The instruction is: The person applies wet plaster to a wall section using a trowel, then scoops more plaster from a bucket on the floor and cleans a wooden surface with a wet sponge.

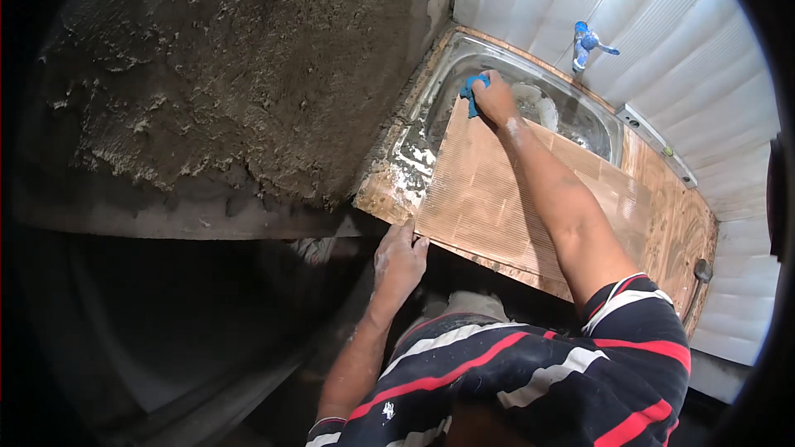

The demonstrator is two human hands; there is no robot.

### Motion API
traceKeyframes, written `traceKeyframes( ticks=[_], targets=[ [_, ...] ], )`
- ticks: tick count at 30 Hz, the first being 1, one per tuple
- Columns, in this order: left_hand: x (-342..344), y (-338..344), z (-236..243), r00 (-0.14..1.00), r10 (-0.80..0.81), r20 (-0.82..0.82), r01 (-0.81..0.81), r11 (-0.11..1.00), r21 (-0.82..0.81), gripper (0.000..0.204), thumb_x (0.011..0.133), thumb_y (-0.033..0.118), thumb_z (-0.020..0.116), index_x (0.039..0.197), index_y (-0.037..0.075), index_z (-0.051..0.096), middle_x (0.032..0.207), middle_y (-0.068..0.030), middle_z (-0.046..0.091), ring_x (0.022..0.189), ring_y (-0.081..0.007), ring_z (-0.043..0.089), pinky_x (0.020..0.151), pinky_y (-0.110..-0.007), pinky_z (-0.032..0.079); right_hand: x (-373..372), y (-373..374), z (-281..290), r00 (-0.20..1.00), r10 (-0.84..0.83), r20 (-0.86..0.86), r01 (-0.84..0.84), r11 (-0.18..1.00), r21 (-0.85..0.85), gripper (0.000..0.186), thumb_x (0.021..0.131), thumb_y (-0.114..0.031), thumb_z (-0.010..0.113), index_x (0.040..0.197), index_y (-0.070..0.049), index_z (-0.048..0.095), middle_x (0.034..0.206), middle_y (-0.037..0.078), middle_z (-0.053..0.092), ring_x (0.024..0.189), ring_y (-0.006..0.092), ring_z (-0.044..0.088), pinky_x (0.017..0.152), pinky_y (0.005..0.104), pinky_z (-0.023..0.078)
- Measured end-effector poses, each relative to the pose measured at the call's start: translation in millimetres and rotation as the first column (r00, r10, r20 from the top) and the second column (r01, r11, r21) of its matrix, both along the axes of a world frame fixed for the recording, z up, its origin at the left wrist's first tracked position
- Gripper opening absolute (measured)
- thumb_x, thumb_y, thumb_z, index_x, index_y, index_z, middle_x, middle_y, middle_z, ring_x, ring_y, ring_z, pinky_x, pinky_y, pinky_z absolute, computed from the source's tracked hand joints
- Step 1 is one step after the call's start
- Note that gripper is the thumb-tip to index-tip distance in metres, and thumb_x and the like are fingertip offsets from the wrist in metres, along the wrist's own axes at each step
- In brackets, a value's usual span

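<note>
A large tan tile point(497, 190), its ribbed face up, lies slanted over a wooden board and partly across a steel sink point(609, 120). My right hand point(495, 99) is closed on a blue cloth point(470, 98), pressed at the tile's far left corner beside the basin. At the tile's near left corner, my left hand point(399, 265) pinches the edge between thumb and fingers. White dust coats both hands. Inside the basin sits a pale round thing point(538, 103), partly hidden behind my right wrist.
Rough grey mortar point(240, 66) covers the slab at the left. A blue tap point(585, 43) juts from the white wall panels point(704, 66). Against that wall rests a spirit level point(658, 145). A dark-headed mallet point(701, 271) stands by the board's right end point(683, 223).
</note>
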State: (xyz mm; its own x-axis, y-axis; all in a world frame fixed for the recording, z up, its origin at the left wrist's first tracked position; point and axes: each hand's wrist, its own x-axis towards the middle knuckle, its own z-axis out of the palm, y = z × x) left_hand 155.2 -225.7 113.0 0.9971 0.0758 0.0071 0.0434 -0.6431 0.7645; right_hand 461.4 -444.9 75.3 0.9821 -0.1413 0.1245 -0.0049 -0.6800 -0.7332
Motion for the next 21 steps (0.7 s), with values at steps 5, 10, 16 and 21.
traceKeyframes(
  ticks=[5, 10, 16, 21],
  targets=[
    [4.1, -5.7, 0.2, 0.999, -0.054, 0.011, 0.051, 0.988, 0.146, 0.038, 0.085, 0.010, 0.065, 0.120, -0.003, 0.060, 0.100, -0.0196, 0.063, 0.092, -0.0341, 0.063, 0.083, -0.041, 0.050, 21.9, -10.6, 8.0, 0.996, 0.039, 0.079, -0.031, 0.995, -0.092, 0.044, 0.083, -0.031, 0.056, 0.114, 0.001, 0.061, 0.106, 0.030, 0.065, 0.101, 0.0437, 0.063, 0.089, 0.0461, 0.049],
    [-9.4, 8.3, 5.9, 0.993, -0.069, -0.092, 0.067, 0.997, -0.025, 0.039, 0.084, 0.014, 0.068, 0.120, -0.001, 0.060, 0.091, -0.0151, 0.061, 0.086, -0.0328, 0.061, 0.079, -0.041, 0.050, 41.2, 48.3, 21.0, 0.977, 0.210, 0.031, -0.204, 0.970, -0.133, 0.035, 0.078, -0.022, 0.061, 0.103, 0.002, 0.067, 0.098, 0.030, 0.067, 0.096, 0.0443, 0.065, 0.087, 0.0478, 0.050],
    [-93.6, 62.8, -14.9, 0.962, 0.132, -0.238, -0.173, 0.972, -0.160, 0.039, 0.084, 0.011, 0.069, 0.120, -0.004, 0.062, 0.087, -0.0102, 0.062, 0.080, -0.0202, 0.063, 0.077, -0.031, 0.051, 15.2, 103.7, 23.4, 0.935, 0.309, -0.174, -0.354, 0.837, -0.416, 0.021, 0.075, -0.013, 0.060, 0.081, 0.003, 0.072, 0.090, 0.026, 0.069, 0.089, 0.0405, 0.068, 0.082, 0.0444, 0.055],
    [-148.2, 90.0, -37.9, 0.858, 0.282, -0.430, -0.422, 0.863, -0.277, 0.041, 0.087, 0.013, 0.067, 0.122, -0.007, 0.060, 0.093, -0.0041, 0.064, 0.085, -0.0118, 0.059, 0.082, -0.027, 0.048, -34.2, 124.8, 33.3, 0.919, 0.339, -0.200, -0.393, 0.827, -0.402, 0.022, 0.075, -0.013, 0.061, 0.083, 0.004, 0.072, 0.089, 0.027, 0.069, 0.089, 0.0401, 0.069, 0.081, 0.0447, 0.055]
  ],
)
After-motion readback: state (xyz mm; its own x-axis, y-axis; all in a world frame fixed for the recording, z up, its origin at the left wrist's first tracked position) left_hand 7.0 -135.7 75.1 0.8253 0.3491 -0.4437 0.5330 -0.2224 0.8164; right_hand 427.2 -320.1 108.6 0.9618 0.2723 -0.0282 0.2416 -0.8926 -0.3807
